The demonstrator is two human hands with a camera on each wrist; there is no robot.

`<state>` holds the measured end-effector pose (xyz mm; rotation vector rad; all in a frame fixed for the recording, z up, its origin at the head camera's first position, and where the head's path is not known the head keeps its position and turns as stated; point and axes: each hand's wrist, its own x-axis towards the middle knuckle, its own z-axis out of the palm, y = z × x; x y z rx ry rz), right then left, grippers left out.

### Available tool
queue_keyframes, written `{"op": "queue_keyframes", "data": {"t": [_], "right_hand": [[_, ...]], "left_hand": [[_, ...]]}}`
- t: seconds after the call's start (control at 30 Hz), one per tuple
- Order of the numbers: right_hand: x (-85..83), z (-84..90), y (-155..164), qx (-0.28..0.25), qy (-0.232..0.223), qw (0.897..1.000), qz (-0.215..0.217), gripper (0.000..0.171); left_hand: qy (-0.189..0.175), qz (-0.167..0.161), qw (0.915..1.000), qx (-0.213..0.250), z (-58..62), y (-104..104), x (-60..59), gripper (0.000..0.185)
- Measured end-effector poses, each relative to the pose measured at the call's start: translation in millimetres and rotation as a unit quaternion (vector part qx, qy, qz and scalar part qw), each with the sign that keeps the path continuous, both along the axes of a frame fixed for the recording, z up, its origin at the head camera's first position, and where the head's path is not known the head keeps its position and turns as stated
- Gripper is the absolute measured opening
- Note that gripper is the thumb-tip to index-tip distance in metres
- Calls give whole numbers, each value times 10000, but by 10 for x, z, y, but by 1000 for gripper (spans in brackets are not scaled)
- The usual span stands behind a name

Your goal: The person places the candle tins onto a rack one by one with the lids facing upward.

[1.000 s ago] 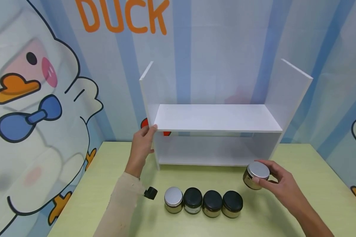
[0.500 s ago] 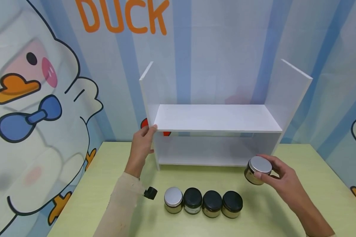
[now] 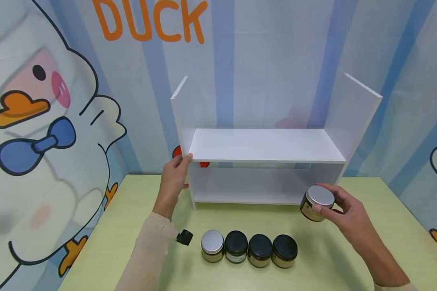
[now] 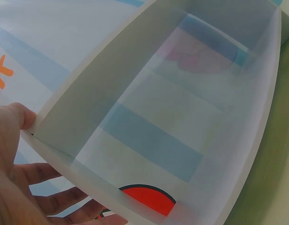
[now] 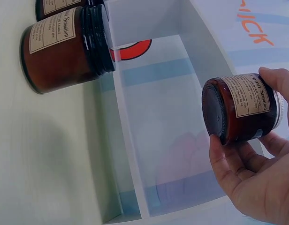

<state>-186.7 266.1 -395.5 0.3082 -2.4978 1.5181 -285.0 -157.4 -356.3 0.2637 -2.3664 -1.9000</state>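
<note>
My right hand (image 3: 349,214) holds a brown glass candle jar (image 5: 240,105) with a silver lid between thumb and fingers. It hangs above the table, in front of the lower right part of a white two-level shelf (image 3: 269,145). The right wrist view shows the jar's cream label and its base. My left hand (image 3: 172,180) grips the shelf's left side panel, thumb on the front edge at the upper board. In the left wrist view its other fingers (image 4: 69,201) lie along the panel's outer side.
On the table (image 3: 105,242) before the shelf stands a row of jars: one silver-lidded jar (image 3: 213,246) at the left, then three black-lidded jars (image 3: 260,250). A small black block (image 3: 184,237) is at the left sleeve. A duck-printed backdrop (image 3: 276,48) hangs behind.
My right hand has lifted the candle jar slightly, up and toward the shelf's lower right. The left hand, the shelf and the row of jars have stayed in place.
</note>
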Motion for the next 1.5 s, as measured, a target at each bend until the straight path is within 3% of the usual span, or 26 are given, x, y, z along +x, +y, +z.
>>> {"op": "queue_keyframes", "data": {"t": [0.47,1.2,1.5], "right_hand": [[-31,120,-23,-199,134,9997,-91,52],[-144,275,-31,-529,585,9969,-67,50],[-192,344,-26,-391,708,9965,-206,49]], "left_hand": [[192,-87,9998,6,-10,-14,25,67],[126,-79,9999,33,4,-9,23,69],[91,-72,9999,63,2,-9,18,70]]}}
